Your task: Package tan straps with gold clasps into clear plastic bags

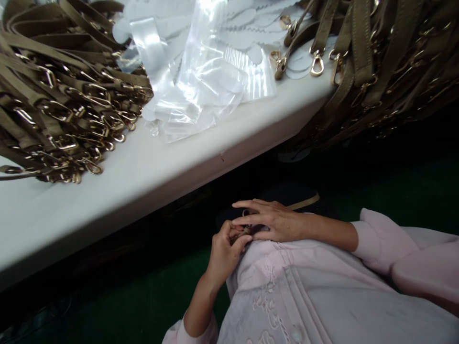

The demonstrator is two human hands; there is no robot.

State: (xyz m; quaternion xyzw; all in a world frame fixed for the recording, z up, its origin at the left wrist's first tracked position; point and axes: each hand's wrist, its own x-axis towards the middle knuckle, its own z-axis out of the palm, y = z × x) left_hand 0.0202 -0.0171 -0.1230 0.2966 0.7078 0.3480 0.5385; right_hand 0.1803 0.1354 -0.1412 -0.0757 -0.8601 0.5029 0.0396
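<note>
Over my lap, below the table edge, both hands meet at a small brown strap end (245, 231) with a metal ring. My left hand (226, 243) pinches the strap end between thumb and fingers. Coming from the right, my right hand (274, 220) lies against the same piece, its fingers stretched out and somewhat apart over it. A thin tan strip (304, 202) shows beyond my right hand. The fingers cover most of the held piece.
The white table (172, 167) runs diagonally above my hands. On it lie brown straps with gold buckles (60, 110) at left and clear plastic bags (204, 71) in the middle. More brown straps (366, 52) hang over the edge at right.
</note>
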